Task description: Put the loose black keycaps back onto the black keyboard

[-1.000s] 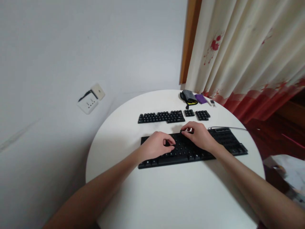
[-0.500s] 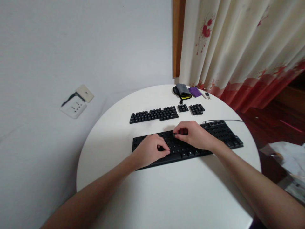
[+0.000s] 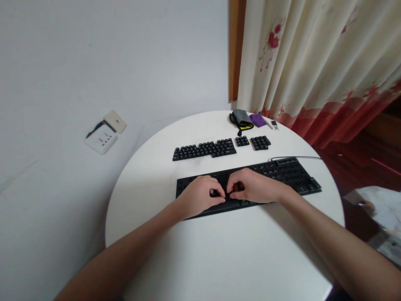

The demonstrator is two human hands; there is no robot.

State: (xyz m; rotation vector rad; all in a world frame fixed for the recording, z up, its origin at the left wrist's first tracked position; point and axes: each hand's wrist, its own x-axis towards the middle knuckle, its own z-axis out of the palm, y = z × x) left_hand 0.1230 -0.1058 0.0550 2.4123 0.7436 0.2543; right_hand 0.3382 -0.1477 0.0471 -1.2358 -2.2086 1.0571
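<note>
Keyboard (image 3: 290,172) lies under the fingers (image 3: 216,201): the left hand (image 3: 198,194) has thumb and forefinger nearly meeting, the right hand (image 3: 256,187) curls likewise; whether either grips anything I cannot tell. Beyond, loose keys (image 3: 205,149) sit on the white surface (image 3: 144,171).

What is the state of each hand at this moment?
Left hand: curled over the keyboard; whether it holds anything cannot be told.
Right hand: also curled there; anything held cannot be told.
</note>
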